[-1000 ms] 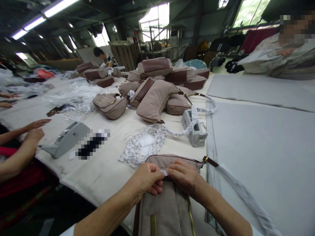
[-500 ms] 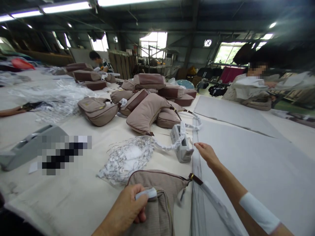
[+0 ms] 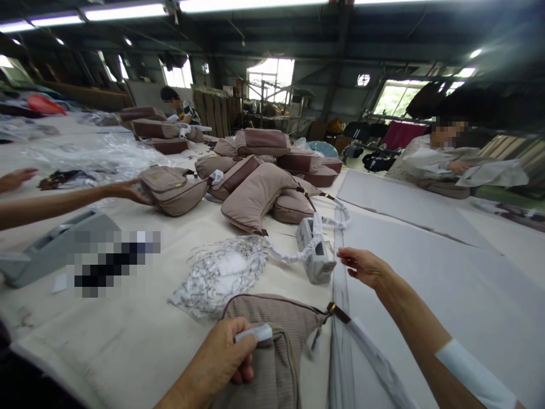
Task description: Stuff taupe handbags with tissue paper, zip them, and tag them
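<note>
My left hand [image 3: 232,352] pinches a zipper pull [image 3: 259,333] wrapped in white material, on a taupe corduroy bag [image 3: 276,312] lying at the table's near side. This bag's strap [image 3: 377,346] is wrapped in white and runs off to the right over grey sheeting. My right hand [image 3: 360,266] reaches just right of a small grey box-like holder [image 3: 321,267]. Its fingers are partly bent and apart, and I see nothing in them. A white-wrapped strap [image 3: 289,255] from a curved taupe bag [image 3: 251,196] lies across that holder.
A clear bag of shredded silvery strips [image 3: 225,272] lies beyond my left hand. Taupe bags [image 3: 261,142] are piled mid-table. At left, another person's hand [image 3: 131,190] touches a bag [image 3: 172,190], near a grey dispenser [image 3: 63,238]. A co-worker [image 3: 443,147] handles white material at right.
The fingers of my right hand have spread a little beside the grey holder. At left, another person's arm has reached in to a taupe bag. My left hand keeps its pinch.
</note>
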Demonstrator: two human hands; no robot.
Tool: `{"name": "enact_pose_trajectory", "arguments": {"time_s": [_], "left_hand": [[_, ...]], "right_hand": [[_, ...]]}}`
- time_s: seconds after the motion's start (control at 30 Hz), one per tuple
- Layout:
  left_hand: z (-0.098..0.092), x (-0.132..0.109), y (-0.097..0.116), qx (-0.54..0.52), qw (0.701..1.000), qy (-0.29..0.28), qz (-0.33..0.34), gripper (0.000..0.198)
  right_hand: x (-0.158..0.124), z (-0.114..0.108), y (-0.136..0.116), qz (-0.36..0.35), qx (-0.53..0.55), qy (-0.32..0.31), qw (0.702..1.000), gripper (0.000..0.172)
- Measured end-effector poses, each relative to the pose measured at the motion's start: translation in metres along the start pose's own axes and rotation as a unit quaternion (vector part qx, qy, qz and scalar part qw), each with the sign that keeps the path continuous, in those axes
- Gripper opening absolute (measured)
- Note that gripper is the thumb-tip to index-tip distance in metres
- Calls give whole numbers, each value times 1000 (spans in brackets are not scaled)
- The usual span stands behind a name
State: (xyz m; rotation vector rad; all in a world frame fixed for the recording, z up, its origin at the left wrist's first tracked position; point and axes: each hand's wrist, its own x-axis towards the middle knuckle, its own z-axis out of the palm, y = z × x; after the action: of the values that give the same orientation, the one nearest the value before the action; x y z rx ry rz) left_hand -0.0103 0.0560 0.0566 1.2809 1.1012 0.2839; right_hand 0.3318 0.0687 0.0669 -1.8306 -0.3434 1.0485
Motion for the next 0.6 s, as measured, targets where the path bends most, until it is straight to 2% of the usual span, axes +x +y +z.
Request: {"name": "enact_pose_trajectory", "arguments": {"time_s": [0.13,0.3,0.4,0.5,0.57,0.6], "left_hand": [[0,-2,0,-6,1000,2,4,24],[0,-1,-8,12,1000,2,22,26],[0,-4,-9,37,998,14,39,23],[-1,-11,-6,117,987,51,94,20],[0,-15,-6,203,962,90,161,19],[2,-15,-8,240,944,112,198,19]], "right_hand": [[-20,4,26,36,23,-15,999,14],[-7,20,64,61,20,22,998,15],[-6,20,77,53,8,50,997,18],[-25,13,70,14,16,42,999,15],[-47,13,52,-2,28,-17,999,19],[-59,17,42,1,30,-74,997,23]]}}
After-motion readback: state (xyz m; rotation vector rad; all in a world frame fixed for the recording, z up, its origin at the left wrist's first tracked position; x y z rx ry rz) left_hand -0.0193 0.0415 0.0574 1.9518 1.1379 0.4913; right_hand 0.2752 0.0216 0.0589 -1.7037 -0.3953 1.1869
